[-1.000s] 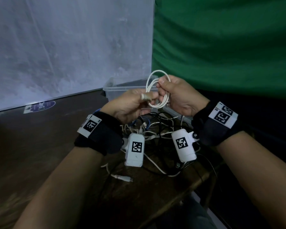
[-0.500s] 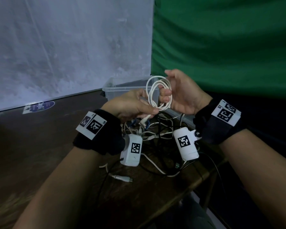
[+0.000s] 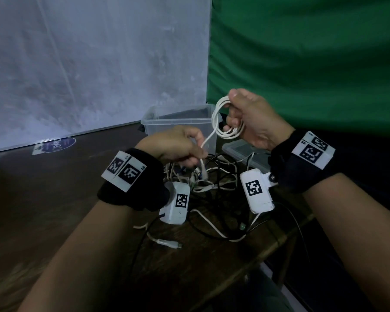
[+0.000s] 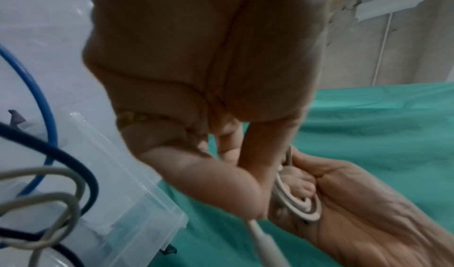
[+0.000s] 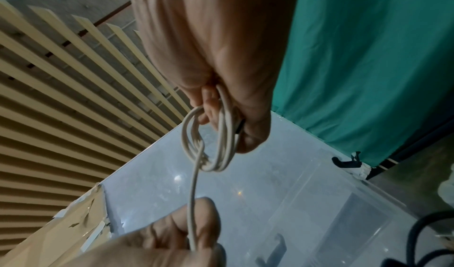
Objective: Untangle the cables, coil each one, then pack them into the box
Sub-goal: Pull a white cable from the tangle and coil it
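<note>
The table (image 3: 43,199) is dark wood, with a green cloth (image 3: 302,64) hanging behind its far right side. At the table's far edge stands the clear box (image 3: 180,122), its lid (image 3: 241,149) lying just to the right of it. In front of the box a tangle (image 3: 212,176) of black and white cables lies on the table, much as it lay a second ago.

The right hand (image 3: 254,122) is above and in front of the box's right corner, higher than half a second ago, fingers and thumb curled round the white coil (image 3: 225,122). The coil hangs as several loops from that fist. A second ago both hands met at the coil; they are now apart, with one strand of the coil's cable stretched down between them.

The left hand (image 3: 178,147) is lower, in front of the box over the tangle, pinching that strand between thumb and fingertips. The cable's white plug (image 4: 260,238) sticks out below the pinch.
</note>
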Demonstrator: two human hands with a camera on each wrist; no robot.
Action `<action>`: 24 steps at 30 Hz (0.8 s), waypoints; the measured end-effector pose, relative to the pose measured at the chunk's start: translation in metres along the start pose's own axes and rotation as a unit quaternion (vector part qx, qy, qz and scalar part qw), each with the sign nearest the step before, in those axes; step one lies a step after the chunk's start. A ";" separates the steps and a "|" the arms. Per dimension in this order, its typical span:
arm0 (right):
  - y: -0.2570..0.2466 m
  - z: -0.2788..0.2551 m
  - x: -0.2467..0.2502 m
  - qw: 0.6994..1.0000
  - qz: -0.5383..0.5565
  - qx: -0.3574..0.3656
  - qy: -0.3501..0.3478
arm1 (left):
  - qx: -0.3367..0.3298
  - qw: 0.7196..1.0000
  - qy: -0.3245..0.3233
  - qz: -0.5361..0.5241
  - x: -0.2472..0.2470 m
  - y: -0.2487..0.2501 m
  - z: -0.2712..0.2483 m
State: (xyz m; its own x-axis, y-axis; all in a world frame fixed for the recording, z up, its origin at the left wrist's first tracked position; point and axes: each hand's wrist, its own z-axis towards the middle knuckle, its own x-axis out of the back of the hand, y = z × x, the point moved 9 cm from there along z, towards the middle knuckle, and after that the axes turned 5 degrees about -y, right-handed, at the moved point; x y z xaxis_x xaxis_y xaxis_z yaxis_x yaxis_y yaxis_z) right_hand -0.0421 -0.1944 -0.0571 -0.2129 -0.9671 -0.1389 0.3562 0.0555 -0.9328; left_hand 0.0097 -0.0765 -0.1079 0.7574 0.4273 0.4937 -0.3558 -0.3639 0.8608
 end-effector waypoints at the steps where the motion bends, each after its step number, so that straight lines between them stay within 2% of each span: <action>1: -0.001 0.000 0.001 1.000 0.002 0.000 -0.001 | -0.005 0.999 0.030 -0.033 0.007 0.000 0.000; 6: 0.006 -0.004 0.004 0.999 -0.044 -0.017 -0.012 | -0.086 0.969 0.183 -0.140 0.048 0.010 -0.009; 9: 0.013 -0.007 0.000 0.997 -0.070 -0.020 -0.025 | -0.143 0.944 0.256 -0.150 0.064 0.020 -0.018; 13: 0.013 -0.008 -0.007 0.997 -0.065 -0.019 -0.046 | -0.179 0.926 0.310 -0.118 0.075 0.027 -0.025; 17: 0.009 -0.008 -0.011 0.997 -0.046 -0.021 -0.066 | -0.189 0.916 0.320 -0.149 0.074 0.025 -0.025; 21: 0.008 -0.009 -0.015 0.995 0.030 -0.035 -0.087 | -0.202 0.891 0.274 -0.302 0.060 0.025 -0.019; 24: 0.008 -0.009 -0.011 0.994 0.070 -0.029 -0.077 | -0.191 0.880 0.231 -0.367 0.047 0.023 -0.013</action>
State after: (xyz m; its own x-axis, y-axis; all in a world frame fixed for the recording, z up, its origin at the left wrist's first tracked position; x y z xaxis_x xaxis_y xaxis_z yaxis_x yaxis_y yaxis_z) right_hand -0.0456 -0.1814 -0.0658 -0.0220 -0.9751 -0.2205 0.3187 0.2023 -0.9260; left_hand 0.0301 -0.0536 -0.0631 0.5878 0.7546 -0.2916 -0.0888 0.4185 0.9039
